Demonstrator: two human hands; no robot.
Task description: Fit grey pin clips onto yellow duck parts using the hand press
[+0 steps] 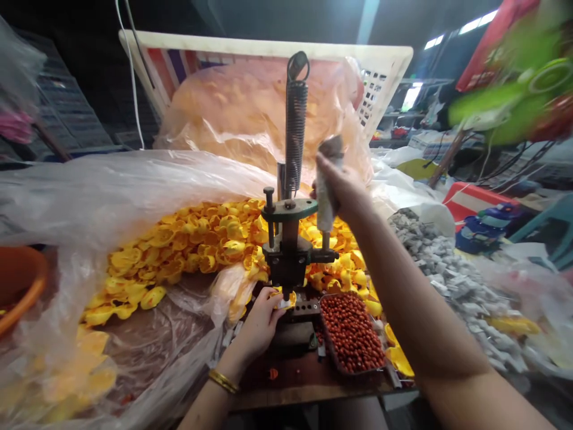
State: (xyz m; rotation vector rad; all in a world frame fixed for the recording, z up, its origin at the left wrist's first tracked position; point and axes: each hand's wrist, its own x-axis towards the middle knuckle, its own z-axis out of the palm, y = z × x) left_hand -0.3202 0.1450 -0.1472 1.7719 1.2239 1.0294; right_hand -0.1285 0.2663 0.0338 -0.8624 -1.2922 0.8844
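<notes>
A hand press (289,239) with a tall spring stands in the middle of the table. At its base my left hand (264,313) pinches a small yellow piece (292,297) with something white beside it, under the press head. My right hand (342,185) is raised and wrapped round the upright handle (326,209), which is covered in pale wrapping. Just right of the press base, a tray (329,346) holds small red-brown beads (351,331). Yellow plastic shells (201,239) are heaped behind and to the left of the press.
Clear plastic sheeting (111,179) drapes over the left side. A white crate (385,60) with a bag of orange parts (250,101) stands behind. Grey-white pieces (452,280) lie heaped on the right. An orange tub (27,292) is at the far left; a blurred green fan (510,101) is at upper right.
</notes>
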